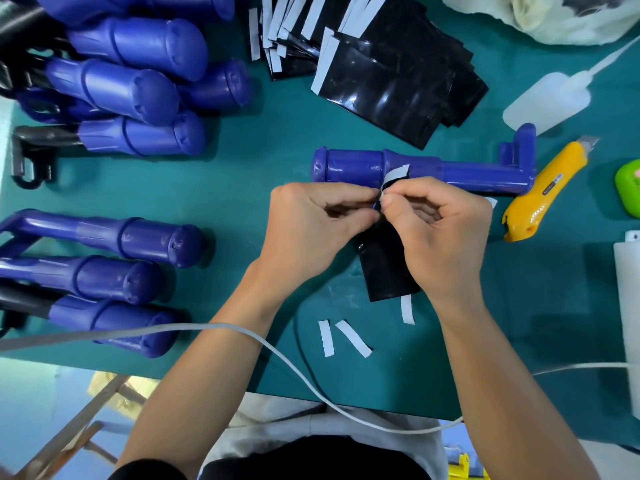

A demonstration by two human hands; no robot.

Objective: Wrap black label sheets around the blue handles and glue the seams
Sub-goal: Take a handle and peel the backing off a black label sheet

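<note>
Pinching sheet (384, 268), left hand (311, 230), right hand (441, 233) (together)

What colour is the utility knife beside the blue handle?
Yellow: the utility knife shows best in the head view.

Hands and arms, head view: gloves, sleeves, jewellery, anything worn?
Left hand and right hand are bare: no gloves, rings or watch visible. Forearms are uncovered; a dark sleeve edge shows at the left upper arm. A white cable crosses the left forearm.

Glossy black label sheets (398, 77), smooth shiny blue plastic handles (138, 98), matt green table (259, 140), yellow plastic knife (550, 188).
</note>
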